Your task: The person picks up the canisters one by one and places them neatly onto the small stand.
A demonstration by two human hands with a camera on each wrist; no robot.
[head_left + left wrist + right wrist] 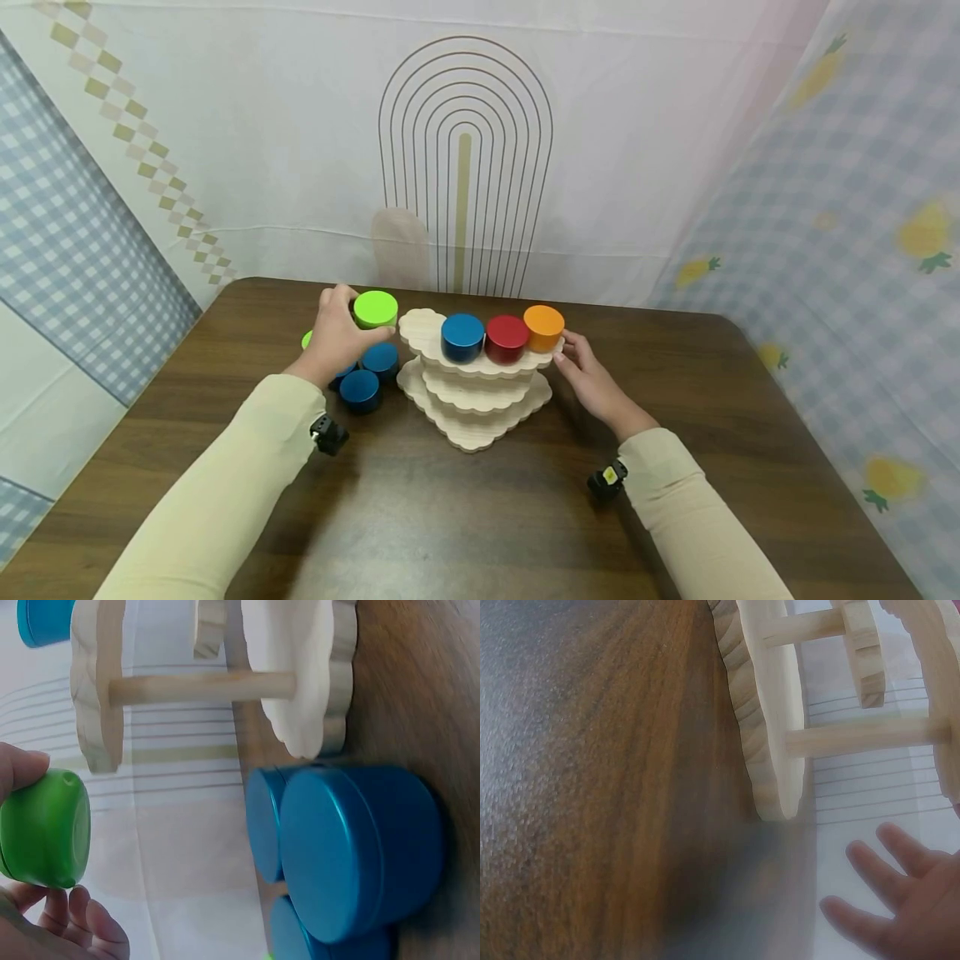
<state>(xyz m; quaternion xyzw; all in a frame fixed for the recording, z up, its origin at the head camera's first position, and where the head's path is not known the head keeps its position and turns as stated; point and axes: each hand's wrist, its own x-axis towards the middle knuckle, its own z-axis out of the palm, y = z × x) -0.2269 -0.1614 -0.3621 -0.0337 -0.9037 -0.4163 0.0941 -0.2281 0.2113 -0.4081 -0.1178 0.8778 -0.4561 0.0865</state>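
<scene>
My left hand [337, 329] grips a small round green tin [376, 309], raised beside the left end of a tiered wooden stand [480, 387]. In the left wrist view, the thumb is on one side of the green tin [49, 829] and fingers on the other. At the stand's right corner, my right hand [588, 379] holds the top shelf's edge between thumb and forefinger; its other fingers [885, 881] spread apart in the right wrist view. On the top shelf stand a blue tin [462, 338], a red tin [507, 339] and an orange tin [543, 327].
On the brown table [480, 517], several blue tins [360, 391] cluster left of the stand, below my left hand. Another green tin [306, 339] is mostly hidden behind that hand. A patterned cloth [300, 167] hangs behind the table.
</scene>
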